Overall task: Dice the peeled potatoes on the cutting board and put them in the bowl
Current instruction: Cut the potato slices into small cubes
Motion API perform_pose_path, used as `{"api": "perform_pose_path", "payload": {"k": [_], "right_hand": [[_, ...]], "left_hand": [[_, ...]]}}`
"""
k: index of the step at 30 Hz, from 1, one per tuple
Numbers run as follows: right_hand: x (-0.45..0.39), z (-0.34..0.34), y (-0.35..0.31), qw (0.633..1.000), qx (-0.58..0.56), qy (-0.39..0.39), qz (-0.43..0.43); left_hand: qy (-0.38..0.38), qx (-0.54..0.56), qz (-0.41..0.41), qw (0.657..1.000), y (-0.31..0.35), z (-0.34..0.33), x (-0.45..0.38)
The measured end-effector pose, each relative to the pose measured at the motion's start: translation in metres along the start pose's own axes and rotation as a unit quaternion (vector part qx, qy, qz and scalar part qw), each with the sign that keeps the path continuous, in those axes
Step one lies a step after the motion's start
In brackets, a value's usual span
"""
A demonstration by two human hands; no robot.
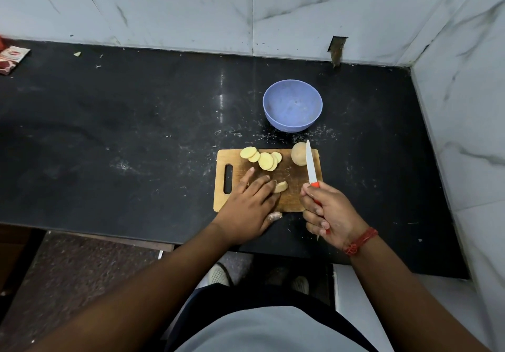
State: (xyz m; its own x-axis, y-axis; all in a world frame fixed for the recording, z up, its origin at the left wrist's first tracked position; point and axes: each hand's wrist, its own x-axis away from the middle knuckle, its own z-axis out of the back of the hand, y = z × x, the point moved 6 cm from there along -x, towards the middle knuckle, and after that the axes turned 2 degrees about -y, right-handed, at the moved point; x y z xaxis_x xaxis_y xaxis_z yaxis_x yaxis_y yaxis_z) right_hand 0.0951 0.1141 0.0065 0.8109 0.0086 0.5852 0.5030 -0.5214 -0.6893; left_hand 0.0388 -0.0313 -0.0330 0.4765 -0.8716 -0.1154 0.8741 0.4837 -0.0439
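The left hand, fingers straight, is pressing a potato piece onto the board at frame centre, likely steadying it for dicing. The right hand is gripping the knife, blade pointing up-frame. Slices and a whole potato are waiting along the board's top edge; above, the bowl is sitting empty on the worktop.

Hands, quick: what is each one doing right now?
Left hand: open, fingers straight, resting on a potato piece.
Right hand: closed around the knife.
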Motion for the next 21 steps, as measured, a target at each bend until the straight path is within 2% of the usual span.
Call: {"api": "perform_pose_path", "payload": {"k": [7,13,18,21], "right_hand": [[0.000,0.005,0.002,0.999,0.016,0.028,0.003],[0.002,0.005,0.005,0.999,0.033,0.040,0.003],[0.004,0.003,0.009,0.997,0.058,0.043,-0.011],[0.004,0.002,0.013,0.992,0.116,0.052,-0.022]], "left_hand": [[0.015,0.055,0.039,0.998,-0.003,0.003,-0.004],[0.013,0.103,0.111,0.988,-0.013,0.003,-0.010],[0.024,0.098,0.076,0.992,-0.013,0.003,-0.012],[0.013,0.078,0.041,0.996,-0.013,0.000,-0.012]]}}
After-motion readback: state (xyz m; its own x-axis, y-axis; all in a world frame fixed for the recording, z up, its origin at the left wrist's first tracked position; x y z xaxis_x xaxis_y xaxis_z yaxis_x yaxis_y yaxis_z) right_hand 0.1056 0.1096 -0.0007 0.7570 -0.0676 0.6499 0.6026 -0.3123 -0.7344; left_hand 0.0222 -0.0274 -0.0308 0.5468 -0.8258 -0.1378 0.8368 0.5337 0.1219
